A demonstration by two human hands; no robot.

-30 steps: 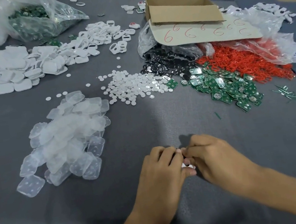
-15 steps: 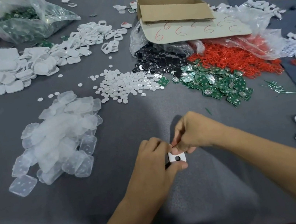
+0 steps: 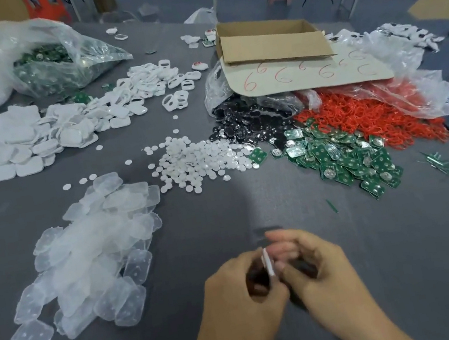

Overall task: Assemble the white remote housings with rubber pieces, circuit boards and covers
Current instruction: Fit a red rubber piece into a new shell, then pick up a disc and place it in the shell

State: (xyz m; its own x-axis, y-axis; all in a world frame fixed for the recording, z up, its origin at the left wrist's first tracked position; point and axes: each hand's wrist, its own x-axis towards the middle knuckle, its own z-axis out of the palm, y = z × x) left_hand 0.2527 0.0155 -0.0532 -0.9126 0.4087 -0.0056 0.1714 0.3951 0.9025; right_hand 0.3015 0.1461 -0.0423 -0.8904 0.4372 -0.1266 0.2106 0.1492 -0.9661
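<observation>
While both of my hands are drawn close together low over the grey cloth-covered counter (image 3: 224, 214), the small white plastic remote housing (image 3: 267, 261) sits between them, clear of the cloth. My left hand (image 3: 237, 294) curls round one face and my right hand (image 3: 321, 269) closes on the other with its fingertips (image 3: 281, 249), though blur hides exactly how each finger lies. The housing is turned on edge, so I see only its thin white rim. Its long axis runs almost straight away from me, with the far end leaning a little to the left. Both broad faces are hidden, so I cannot tell what is already fitted inside. The heap of green rectangular circuit boards (image 3: 347, 156) lies ahead and to the right, well apart from the housing and on my right hand's side. The heap of translucent soft rubber pads (image 3: 92, 249) lies out to the left, on my left hand's side. I judge that the next part should be fetched by the hand on its own side while the other hand holds the housing. The housing will probably need tipping flat, open face up, before anything can drop in.
</observation>
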